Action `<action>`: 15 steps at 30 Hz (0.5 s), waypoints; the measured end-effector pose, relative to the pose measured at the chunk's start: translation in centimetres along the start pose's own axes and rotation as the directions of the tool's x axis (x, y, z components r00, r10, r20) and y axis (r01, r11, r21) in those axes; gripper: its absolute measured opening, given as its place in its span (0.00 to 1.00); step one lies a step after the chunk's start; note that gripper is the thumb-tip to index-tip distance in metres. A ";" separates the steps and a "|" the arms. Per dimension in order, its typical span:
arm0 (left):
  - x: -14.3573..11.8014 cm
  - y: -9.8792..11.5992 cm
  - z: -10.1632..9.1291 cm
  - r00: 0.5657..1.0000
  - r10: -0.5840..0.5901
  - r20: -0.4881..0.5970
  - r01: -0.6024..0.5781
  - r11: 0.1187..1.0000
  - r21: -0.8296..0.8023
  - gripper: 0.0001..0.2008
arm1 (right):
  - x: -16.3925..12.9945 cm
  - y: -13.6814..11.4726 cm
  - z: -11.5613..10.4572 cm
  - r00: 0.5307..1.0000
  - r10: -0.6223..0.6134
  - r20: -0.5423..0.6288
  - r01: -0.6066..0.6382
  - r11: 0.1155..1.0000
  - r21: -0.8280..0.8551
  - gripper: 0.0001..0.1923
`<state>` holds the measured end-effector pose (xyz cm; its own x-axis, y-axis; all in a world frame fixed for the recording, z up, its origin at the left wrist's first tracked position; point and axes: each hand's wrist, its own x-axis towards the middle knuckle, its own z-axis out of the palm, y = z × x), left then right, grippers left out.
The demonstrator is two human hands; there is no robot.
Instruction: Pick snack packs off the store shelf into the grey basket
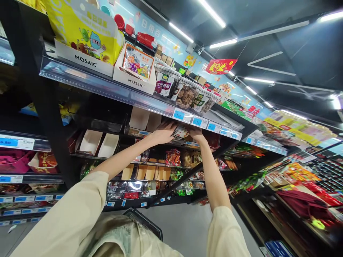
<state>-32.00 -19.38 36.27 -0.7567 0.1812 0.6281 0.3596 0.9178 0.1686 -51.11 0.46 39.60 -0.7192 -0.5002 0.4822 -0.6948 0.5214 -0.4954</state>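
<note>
Both my hands reach under the upper shelf, one on each side of a row of small snack packets point(180, 133). My left hand point(164, 132) presses against the packets' left side, its fingertips dim in the shelf's shadow. On the right side, my right hand point(197, 133) grips the same packets, with its fingers mostly hidden behind them and under the shelf edge. Just left of my left hand stand upright white card boxes point(139, 118). Their contents do not show. A price label point(192, 144) runs along the shelf lip below the packets.
Above my hands juts the upper shelf's clear edge point(128, 99), carrying a yellow MOSAIC bag point(88, 32) and clear tubs of dried fruit point(185, 94). Lower shelves hold tan boxes point(146, 172) and red packets point(173, 157). A black basket point(146, 221) is on the floor near my body.
</note>
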 end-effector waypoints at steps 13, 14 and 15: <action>-1.7 1.2 -0.3 0.992 0.006 -0.124 -0.002 1.000 0.031 0.32 | -2.5 -1.7 -1.5 0.997 -0.010 0.077 0.001 0.993 0.119 0.15; -2.8 1.6 -0.3 0.984 0.027 -0.177 -0.025 1.000 0.010 0.31 | -3.8 -2.1 -1.6 0.997 -0.073 0.040 0.064 0.979 0.191 0.16; -4.1 2.0 -0.2 0.971 0.053 -0.232 -0.059 0.998 -0.017 0.28 | -5.4 -2.5 -1.7 0.992 -0.124 -0.009 0.122 0.961 0.247 0.18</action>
<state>-28.04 -18.41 34.15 -0.5894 0.1428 0.7951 0.4129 0.8992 0.1446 -45.45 3.07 39.47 -0.6278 -0.5549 0.5459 -0.7564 0.2692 -0.5962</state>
